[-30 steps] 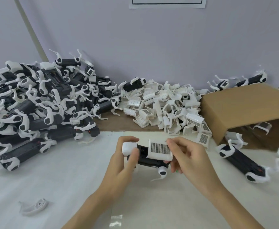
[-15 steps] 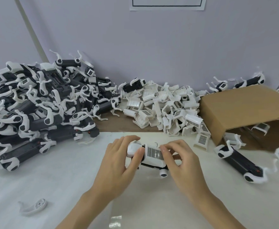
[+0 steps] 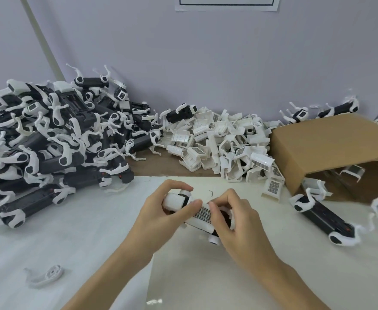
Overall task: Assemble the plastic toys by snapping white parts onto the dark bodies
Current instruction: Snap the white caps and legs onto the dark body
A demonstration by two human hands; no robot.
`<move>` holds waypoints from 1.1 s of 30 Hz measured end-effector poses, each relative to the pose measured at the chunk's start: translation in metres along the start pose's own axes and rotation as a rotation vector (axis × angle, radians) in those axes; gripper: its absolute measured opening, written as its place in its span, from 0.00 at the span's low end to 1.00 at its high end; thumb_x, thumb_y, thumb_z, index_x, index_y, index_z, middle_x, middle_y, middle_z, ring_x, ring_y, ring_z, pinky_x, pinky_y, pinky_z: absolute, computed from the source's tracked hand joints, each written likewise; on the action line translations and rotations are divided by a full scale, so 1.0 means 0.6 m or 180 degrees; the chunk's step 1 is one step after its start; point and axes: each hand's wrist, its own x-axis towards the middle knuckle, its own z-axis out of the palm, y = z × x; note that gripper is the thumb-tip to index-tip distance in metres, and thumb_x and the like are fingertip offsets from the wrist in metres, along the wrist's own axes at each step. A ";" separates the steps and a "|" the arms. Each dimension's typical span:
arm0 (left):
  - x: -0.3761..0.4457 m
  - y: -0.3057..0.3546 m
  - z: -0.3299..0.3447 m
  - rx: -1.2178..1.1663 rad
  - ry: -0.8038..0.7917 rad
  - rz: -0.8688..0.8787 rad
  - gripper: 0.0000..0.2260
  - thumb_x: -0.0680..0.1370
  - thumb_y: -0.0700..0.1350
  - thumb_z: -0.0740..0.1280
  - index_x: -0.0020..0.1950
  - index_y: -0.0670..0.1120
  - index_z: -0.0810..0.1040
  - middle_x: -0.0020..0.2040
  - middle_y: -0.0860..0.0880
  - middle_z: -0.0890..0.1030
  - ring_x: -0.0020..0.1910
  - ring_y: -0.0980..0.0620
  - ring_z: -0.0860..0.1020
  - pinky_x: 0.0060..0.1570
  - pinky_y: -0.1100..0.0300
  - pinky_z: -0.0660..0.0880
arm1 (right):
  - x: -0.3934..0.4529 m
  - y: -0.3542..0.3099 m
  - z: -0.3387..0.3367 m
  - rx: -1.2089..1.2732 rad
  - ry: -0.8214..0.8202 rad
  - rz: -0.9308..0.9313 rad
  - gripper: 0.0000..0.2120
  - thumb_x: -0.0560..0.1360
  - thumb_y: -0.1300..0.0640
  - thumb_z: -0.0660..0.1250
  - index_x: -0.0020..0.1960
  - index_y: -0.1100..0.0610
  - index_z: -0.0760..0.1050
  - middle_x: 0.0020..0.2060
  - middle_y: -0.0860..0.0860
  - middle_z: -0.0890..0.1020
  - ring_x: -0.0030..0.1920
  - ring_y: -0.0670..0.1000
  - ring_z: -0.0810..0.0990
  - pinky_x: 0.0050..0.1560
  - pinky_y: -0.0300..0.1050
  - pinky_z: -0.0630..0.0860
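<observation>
Both hands hold one toy [image 3: 200,217] just above the white table, in the lower middle of the head view. It has a dark body, a white head end and a white grid-patterned cover on top. My left hand [image 3: 161,217] grips the white head end, thumb lying along the cover's near edge. My right hand [image 3: 235,222] curls over the other end, its fingertips pressing the cover down onto the body. Most of the dark body is hidden by my fingers.
A large pile of dark toys with white legs [image 3: 49,139] fills the left. Loose white covers [image 3: 223,144] are heaped at the back centre. An open cardboard box [image 3: 331,144] lies at right, another dark toy [image 3: 324,218] before it. A single white leg part [image 3: 47,276] lies near left.
The white cover went from held above the body to seated flat on it. Both hands closed in around the toy and lowered it slightly toward the table.
</observation>
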 end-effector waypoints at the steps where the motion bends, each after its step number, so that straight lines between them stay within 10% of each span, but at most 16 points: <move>1: 0.000 -0.002 -0.005 -0.0064 -0.0128 0.0059 0.14 0.75 0.48 0.81 0.58 0.54 0.82 0.47 0.46 0.86 0.42 0.51 0.82 0.43 0.61 0.79 | 0.000 0.002 -0.003 -0.0043 -0.0103 -0.0057 0.12 0.81 0.39 0.60 0.54 0.46 0.75 0.46 0.35 0.79 0.53 0.49 0.78 0.43 0.32 0.78; 8: 0.011 -0.030 -0.041 0.0502 -0.0759 0.0740 0.19 0.79 0.41 0.77 0.65 0.48 0.74 0.61 0.46 0.81 0.61 0.38 0.80 0.64 0.34 0.75 | 0.005 0.013 -0.016 -0.0724 -0.1036 -0.0288 0.27 0.79 0.34 0.62 0.76 0.43 0.70 0.57 0.36 0.77 0.60 0.42 0.70 0.63 0.33 0.66; 14: 0.020 -0.033 -0.055 0.1116 -0.0916 0.1002 0.24 0.80 0.46 0.77 0.73 0.51 0.73 0.65 0.55 0.82 0.68 0.48 0.78 0.66 0.62 0.73 | 0.000 0.010 -0.001 -0.0664 -0.0714 -0.0282 0.17 0.80 0.45 0.70 0.68 0.46 0.77 0.52 0.33 0.77 0.59 0.37 0.69 0.58 0.28 0.65; 33: 0.015 -0.031 -0.048 0.1182 -0.0874 0.1027 0.18 0.81 0.51 0.73 0.69 0.54 0.74 0.59 0.53 0.82 0.59 0.46 0.81 0.60 0.51 0.77 | -0.001 0.018 -0.001 -0.0700 -0.0571 -0.0182 0.18 0.77 0.31 0.63 0.57 0.42 0.78 0.48 0.34 0.79 0.58 0.39 0.69 0.56 0.32 0.67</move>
